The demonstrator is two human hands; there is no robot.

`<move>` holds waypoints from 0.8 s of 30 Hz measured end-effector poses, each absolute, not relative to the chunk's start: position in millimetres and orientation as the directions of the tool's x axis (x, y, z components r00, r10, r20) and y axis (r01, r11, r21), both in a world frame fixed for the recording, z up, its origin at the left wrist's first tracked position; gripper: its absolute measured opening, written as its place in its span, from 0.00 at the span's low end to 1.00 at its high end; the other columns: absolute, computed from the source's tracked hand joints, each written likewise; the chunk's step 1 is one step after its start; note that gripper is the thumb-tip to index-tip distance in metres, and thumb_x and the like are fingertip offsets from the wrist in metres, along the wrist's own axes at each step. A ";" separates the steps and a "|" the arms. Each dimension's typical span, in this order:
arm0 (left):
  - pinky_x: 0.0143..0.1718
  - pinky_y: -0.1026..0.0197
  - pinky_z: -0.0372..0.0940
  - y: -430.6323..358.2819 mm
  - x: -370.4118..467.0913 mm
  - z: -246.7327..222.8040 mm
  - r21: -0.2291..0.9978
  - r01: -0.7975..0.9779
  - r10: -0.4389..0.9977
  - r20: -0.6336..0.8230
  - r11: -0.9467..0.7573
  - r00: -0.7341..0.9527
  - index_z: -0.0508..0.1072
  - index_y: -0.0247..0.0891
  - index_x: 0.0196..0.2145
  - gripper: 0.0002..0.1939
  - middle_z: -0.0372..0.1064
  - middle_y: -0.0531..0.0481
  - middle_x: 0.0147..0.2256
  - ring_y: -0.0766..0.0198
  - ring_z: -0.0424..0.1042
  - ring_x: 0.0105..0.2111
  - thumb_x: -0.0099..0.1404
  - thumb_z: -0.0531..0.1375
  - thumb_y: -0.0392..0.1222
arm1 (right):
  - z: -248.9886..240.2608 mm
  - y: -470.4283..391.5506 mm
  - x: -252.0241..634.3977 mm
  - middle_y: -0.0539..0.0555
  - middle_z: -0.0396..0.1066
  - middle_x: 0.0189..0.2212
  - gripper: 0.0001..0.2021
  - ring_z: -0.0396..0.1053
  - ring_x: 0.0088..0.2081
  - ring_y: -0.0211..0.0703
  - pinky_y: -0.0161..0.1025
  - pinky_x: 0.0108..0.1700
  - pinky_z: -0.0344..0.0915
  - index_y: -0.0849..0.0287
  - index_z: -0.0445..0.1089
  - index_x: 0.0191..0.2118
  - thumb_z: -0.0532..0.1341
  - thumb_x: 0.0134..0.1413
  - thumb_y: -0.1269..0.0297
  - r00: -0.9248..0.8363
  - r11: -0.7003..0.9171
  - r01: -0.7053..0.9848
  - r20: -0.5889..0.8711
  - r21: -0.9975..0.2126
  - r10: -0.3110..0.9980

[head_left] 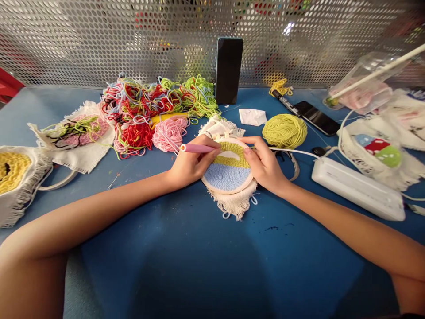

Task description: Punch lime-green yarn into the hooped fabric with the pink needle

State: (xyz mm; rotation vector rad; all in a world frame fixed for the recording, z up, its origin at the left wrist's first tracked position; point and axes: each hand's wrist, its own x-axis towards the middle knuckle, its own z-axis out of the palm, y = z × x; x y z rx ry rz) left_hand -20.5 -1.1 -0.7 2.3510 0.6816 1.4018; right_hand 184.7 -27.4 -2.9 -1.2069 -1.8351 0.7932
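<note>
Left hand [189, 165] curled round a pink punch needle [198, 148], I pinch the embroidery hoop [229, 192] near 2 o'clock with my right hand [264, 166], beside a green yarn ball [284, 131].

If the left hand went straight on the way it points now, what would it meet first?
Most likely the hoop: the left hand, holding the pink tool, is right at its edge. Past that, the right hand seems next, though depth is hard to judge.
</note>
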 end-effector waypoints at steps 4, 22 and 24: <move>0.32 0.64 0.67 -0.4 -18.9 1.1 0.495 0.250 0.554 0.715 -0.832 0.426 0.68 0.34 0.35 0.04 0.69 0.47 0.31 0.68 0.69 0.32 0.63 0.54 0.32 | -3.2 -27.3 184.3 0.46 0.53 0.19 0.13 0.52 0.20 0.36 0.37 0.23 0.48 0.52 0.60 0.49 0.48 0.62 0.58 -0.236 0.353 0.422 0.274 -0.835 0.932; 0.36 0.61 0.67 1.5 -14.3 -4.3 0.519 0.331 0.613 0.621 -0.788 0.488 0.71 0.36 0.38 0.07 0.70 0.47 0.34 0.66 0.70 0.34 0.63 0.56 0.38 | -5.0 -34.0 185.6 0.47 0.56 0.20 0.14 0.50 0.18 0.35 0.36 0.21 0.48 0.52 0.61 0.51 0.49 0.61 0.59 -0.207 0.422 0.430 0.368 -0.798 0.907; 0.37 0.61 0.67 0.8 -13.3 -2.9 0.546 0.388 0.669 0.578 -0.743 0.468 0.71 0.37 0.38 0.07 0.70 0.48 0.35 0.66 0.70 0.35 0.63 0.56 0.40 | -6.6 -32.0 185.3 0.47 0.55 0.19 0.14 0.50 0.18 0.34 0.36 0.20 0.48 0.52 0.61 0.51 0.49 0.61 0.59 -0.206 0.423 0.430 0.369 -0.798 0.906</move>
